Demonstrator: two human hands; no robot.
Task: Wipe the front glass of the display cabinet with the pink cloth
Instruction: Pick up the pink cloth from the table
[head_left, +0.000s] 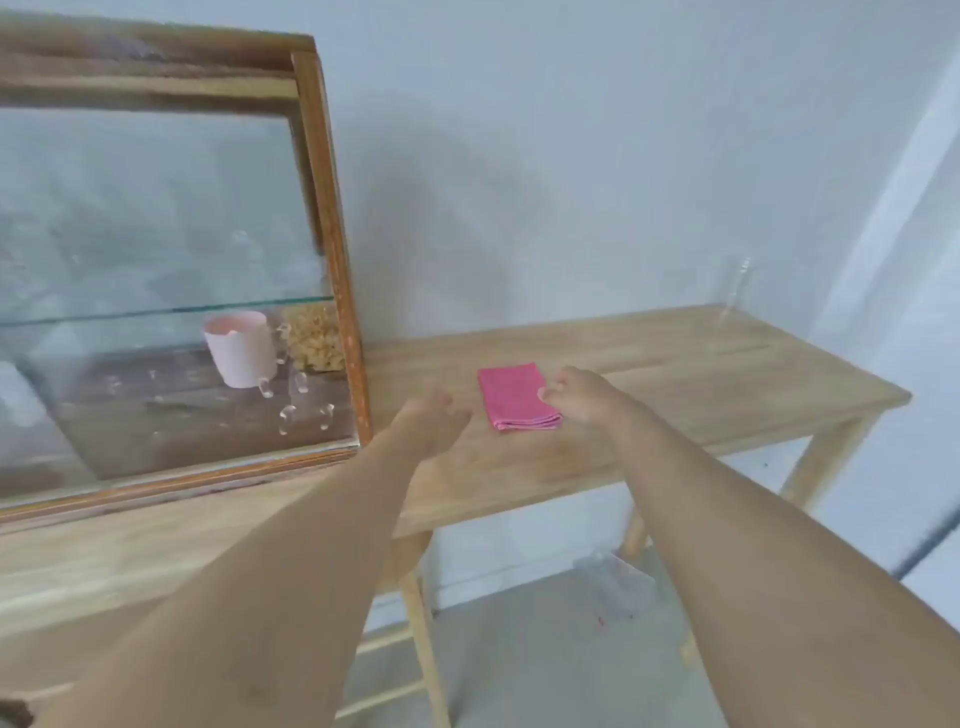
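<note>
A folded pink cloth (517, 396) lies flat on the wooden table (675, 379), to the right of the display cabinet. The cabinet (332, 249) has a worn wooden frame and a smeared front glass (145, 218). My right hand (579, 392) reaches over the table, its fingertips touching the cloth's right edge, fingers curled but not gripping it. My left hand (428, 421) hovers just left of the cloth, near the cabinet's lower right corner, fingers loosely apart and holding nothing.
Inside the cabinet stand a pink cup (240, 347) and a jar of pale pasta (314, 338) under a glass shelf. A clear bottle (736, 288) stands at the table's back right by the wall. A clear plastic container (615, 584) lies on the floor below.
</note>
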